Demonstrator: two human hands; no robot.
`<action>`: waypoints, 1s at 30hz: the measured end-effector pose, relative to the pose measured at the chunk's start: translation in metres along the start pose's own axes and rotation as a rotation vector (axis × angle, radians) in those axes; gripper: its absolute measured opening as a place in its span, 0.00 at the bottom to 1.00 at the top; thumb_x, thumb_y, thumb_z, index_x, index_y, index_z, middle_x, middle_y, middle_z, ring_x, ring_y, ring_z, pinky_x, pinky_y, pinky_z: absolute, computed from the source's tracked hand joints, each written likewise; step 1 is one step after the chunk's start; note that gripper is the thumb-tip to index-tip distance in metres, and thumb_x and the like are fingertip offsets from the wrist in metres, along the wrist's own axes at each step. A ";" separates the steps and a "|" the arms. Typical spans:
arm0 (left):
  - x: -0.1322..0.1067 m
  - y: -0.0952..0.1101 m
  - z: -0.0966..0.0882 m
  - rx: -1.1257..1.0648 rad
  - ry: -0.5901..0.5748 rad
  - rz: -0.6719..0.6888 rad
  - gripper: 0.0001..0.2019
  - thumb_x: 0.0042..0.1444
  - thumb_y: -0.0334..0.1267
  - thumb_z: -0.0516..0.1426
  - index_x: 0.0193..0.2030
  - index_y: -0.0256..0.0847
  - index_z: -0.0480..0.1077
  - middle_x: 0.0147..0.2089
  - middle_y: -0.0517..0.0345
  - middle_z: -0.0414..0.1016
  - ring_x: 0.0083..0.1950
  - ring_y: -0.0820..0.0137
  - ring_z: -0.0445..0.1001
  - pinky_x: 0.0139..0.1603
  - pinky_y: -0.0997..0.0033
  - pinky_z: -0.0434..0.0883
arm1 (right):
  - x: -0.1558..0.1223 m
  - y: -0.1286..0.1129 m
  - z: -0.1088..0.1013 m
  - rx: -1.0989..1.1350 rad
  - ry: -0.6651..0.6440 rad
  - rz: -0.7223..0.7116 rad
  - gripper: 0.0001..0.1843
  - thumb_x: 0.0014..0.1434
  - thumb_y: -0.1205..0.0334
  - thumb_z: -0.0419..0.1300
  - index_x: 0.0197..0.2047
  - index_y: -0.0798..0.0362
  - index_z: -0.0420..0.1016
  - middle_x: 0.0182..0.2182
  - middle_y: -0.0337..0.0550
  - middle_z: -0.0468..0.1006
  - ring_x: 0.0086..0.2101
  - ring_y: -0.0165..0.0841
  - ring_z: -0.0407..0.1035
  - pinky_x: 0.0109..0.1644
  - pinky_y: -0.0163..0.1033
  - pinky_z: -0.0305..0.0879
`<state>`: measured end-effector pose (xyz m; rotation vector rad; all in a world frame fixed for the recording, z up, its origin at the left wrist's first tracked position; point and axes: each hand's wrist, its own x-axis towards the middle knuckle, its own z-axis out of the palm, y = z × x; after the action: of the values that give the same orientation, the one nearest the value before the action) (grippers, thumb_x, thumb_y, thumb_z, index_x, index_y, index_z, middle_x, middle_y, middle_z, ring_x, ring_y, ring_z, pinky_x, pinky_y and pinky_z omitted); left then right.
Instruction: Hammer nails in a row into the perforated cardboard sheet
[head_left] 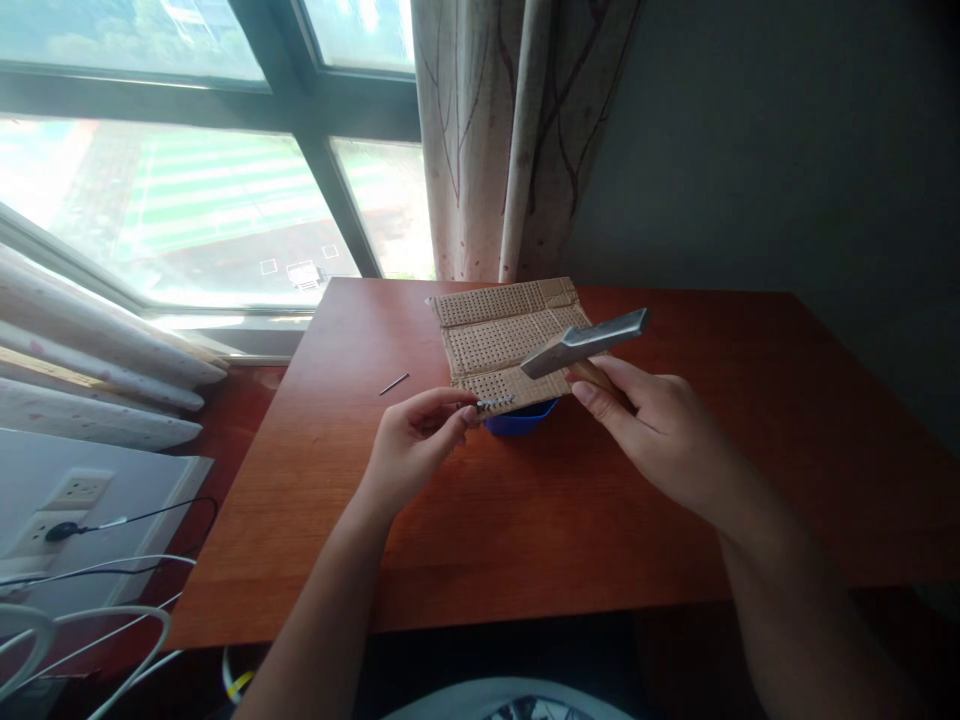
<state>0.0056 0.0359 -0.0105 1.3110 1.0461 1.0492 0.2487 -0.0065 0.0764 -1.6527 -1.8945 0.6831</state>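
My right hand (645,415) is wrapped round the wooden handle of a hammer (585,342), whose metal head is raised over a piece of cardboard (499,335). Rows of small holes cover the cardboard, which rests on a blue container (521,418) mostly hidden beneath it. Along its near edge runs a short row of several nails (495,402). At the near left corner of the cardboard, thumb and forefinger of my left hand (420,435) are pinched together beside these nails. What they pinch is too small to make out. A loose nail (394,384) lies left of the cardboard.
All this is on a reddish-brown wooden table (712,400). A window (225,200) and curtains (487,140) stand behind and to the left. Low on the left are a wall socket with a black plug (64,531) and white cables (150,620).
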 end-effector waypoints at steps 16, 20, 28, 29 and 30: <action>-0.002 -0.009 -0.006 0.210 0.003 0.156 0.12 0.51 0.37 0.68 0.43 0.40 0.80 0.36 0.54 0.78 0.31 0.73 0.70 0.28 0.77 0.68 | -0.002 0.004 0.009 0.033 -0.058 -0.012 0.13 0.69 0.53 0.52 0.37 0.50 0.71 0.26 0.37 0.72 0.27 0.31 0.65 0.32 0.36 0.58; -0.002 -0.011 -0.006 0.298 -0.004 0.176 0.12 0.53 0.36 0.66 0.45 0.41 0.79 0.38 0.53 0.81 0.34 0.71 0.75 0.33 0.75 0.73 | -0.002 0.004 0.009 0.031 -0.046 -0.013 0.13 0.69 0.53 0.53 0.36 0.50 0.71 0.25 0.36 0.71 0.27 0.30 0.65 0.31 0.36 0.58; 0.000 -0.018 -0.005 0.285 -0.006 0.213 0.11 0.54 0.34 0.65 0.45 0.38 0.77 0.40 0.51 0.81 0.40 0.66 0.80 0.46 0.68 0.77 | -0.001 0.000 0.012 0.061 -0.084 -0.025 0.13 0.70 0.54 0.52 0.38 0.50 0.72 0.27 0.36 0.73 0.28 0.30 0.67 0.33 0.36 0.59; 0.000 -0.019 -0.004 0.282 -0.010 0.215 0.11 0.54 0.34 0.65 0.45 0.38 0.77 0.40 0.51 0.81 0.40 0.66 0.80 0.46 0.68 0.77 | 0.000 -0.001 0.013 0.062 -0.087 -0.032 0.13 0.70 0.54 0.52 0.38 0.50 0.72 0.27 0.36 0.73 0.28 0.30 0.67 0.33 0.36 0.58; 0.000 -0.020 -0.004 0.281 -0.012 0.216 0.12 0.54 0.34 0.65 0.46 0.38 0.76 0.41 0.51 0.81 0.41 0.66 0.79 0.47 0.67 0.77 | 0.001 -0.002 0.014 0.062 -0.087 -0.041 0.13 0.70 0.54 0.52 0.37 0.51 0.71 0.26 0.35 0.73 0.28 0.30 0.67 0.32 0.35 0.58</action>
<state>0.0021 0.0370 -0.0305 1.6852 1.0884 1.0791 0.2377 -0.0063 0.0682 -1.5646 -1.9420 0.8002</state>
